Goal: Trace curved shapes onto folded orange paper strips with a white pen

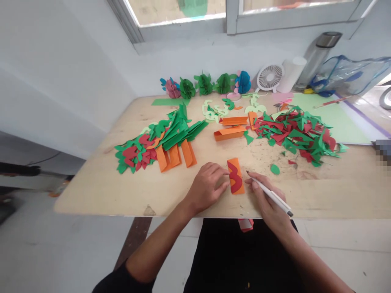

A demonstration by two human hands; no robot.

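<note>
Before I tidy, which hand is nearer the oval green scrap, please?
Right hand, on the near side of the green scrap; left hand, farther, left of the orange paper between them.

The table (122,191) is pale brown with darker spots. Near its front edge, the paper strip (240,166) is orange and the wavy shape (236,178) on it is red. The pen (274,197) is white, with a dark end. Toward the left edge, the folded sheets (175,130) are green and orange. Toward the right edge, the scraps (301,134) are mixed red and green.
</note>
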